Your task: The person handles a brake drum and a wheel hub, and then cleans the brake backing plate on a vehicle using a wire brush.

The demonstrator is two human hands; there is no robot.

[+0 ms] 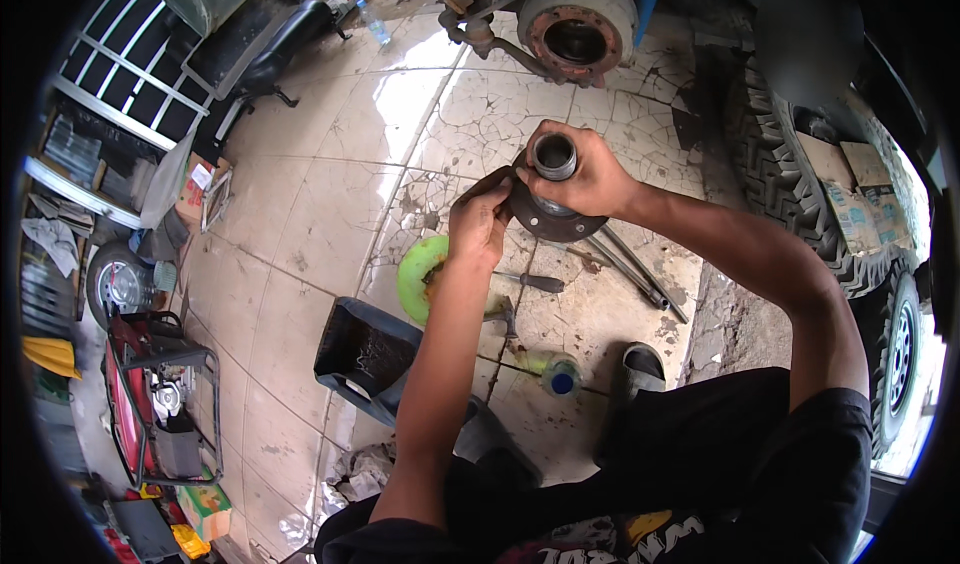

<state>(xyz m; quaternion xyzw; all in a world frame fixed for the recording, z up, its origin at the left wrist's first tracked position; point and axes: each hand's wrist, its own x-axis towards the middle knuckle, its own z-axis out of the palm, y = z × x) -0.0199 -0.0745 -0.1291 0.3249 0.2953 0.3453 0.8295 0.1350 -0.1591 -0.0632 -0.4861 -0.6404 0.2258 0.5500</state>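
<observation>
Wheel hub [548, 214] held up in both hands: dark, greasy round flange with a grey metal sleeve standing open-mouthed on top. Right hand [590, 176] wraps the sleeve; left hand [478, 226] pinches the flange rim. Below the hub on the cracked tile floor [330, 164]: green bowl [420, 276], screwdriver [533, 282], long metal rods [640, 274]. Beyond it, the vehicle's bare brake drum [578, 14].

Head camera looks steeply down (close) over cracked floor [300, 214]
</observation>
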